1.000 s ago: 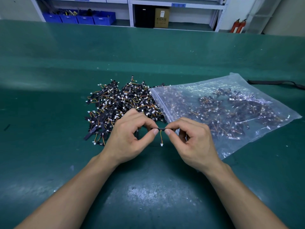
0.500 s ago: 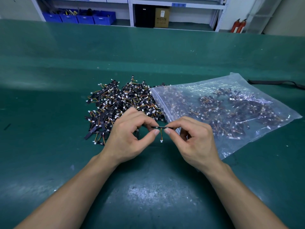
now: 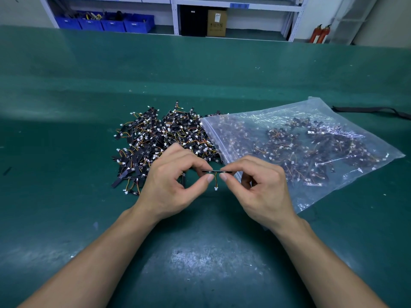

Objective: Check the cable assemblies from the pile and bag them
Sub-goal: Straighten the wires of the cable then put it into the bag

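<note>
Hardly anything is shifting since a second ago. The left hand (image 3: 169,183) and right hand (image 3: 260,185) are still pinching a cable assembly (image 3: 216,172) by its ends over the middle of the bench (image 3: 200,263), beside the pile (image 3: 164,138). Rolling it slowly (connector (image 3: 215,188) dangling) is likely serving best, with the bag (image 3: 311,147) lying toward the right edge.

Your left hand (image 3: 175,185) pinches one end of the cable assembly (image 3: 216,172) between thumb and forefinger, and your right hand (image 3: 262,187) pinches the other end likewise. The remaining fingers curl loosely, and both bare forearms (image 3: 106,252) converge toward it.
</note>
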{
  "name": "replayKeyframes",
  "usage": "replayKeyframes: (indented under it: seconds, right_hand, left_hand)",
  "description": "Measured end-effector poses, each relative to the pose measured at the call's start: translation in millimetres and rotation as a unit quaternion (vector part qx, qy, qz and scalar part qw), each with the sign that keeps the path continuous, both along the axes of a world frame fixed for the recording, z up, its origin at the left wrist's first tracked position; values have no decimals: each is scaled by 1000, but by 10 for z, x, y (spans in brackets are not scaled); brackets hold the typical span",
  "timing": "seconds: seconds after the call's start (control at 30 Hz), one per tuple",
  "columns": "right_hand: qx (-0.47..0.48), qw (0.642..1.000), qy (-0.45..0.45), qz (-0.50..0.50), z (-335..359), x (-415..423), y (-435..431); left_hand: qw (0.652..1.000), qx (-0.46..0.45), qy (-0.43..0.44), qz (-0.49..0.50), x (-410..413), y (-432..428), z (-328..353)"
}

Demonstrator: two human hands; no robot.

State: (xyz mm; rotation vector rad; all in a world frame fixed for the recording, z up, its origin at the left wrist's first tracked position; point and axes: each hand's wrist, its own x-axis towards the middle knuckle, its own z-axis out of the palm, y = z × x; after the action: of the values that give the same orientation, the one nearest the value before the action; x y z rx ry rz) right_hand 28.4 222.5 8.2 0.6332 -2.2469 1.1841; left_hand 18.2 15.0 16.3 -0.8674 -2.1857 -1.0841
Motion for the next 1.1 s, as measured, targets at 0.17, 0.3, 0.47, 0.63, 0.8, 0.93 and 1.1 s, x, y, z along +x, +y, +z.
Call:
replayKeyframes:
  seconds: [0.17, 0.3, 0.47, 0.63, 0.8, 0.93, 1.1]
  right_hand:
    - [2, 1000, 0, 0, 3, 6, 0]
    - [5, 1000, 4, 3, 13, 12, -6]
    - [8, 1000, 4, 1, 12, 2, -8]
    - [11, 1000, -8, 17, 3, 4, -11]
    - [11, 1000, -16, 6, 12, 7, -21]
    - [23, 999, -23, 6, 9, 10, -15]
    - [17, 1000, -20, 3, 18, 17, -9]
  left_hand:
    - [1000, -4, -1, 4, -7, -2, -5]
    - [1000, -8, 5, 10, -16, -4, -12]
    - [1000, -10, 1, 9, -18, 0, -11]
    - [1000, -10, -8, -3, -14, -13, -8]
    - [1000, -25, -5, -5, -28, -5, -21]
    - [1000, -19, -12, -9, -23, -9, -22]
    - [1000, -23, -15, -7, -19, -8, -19]
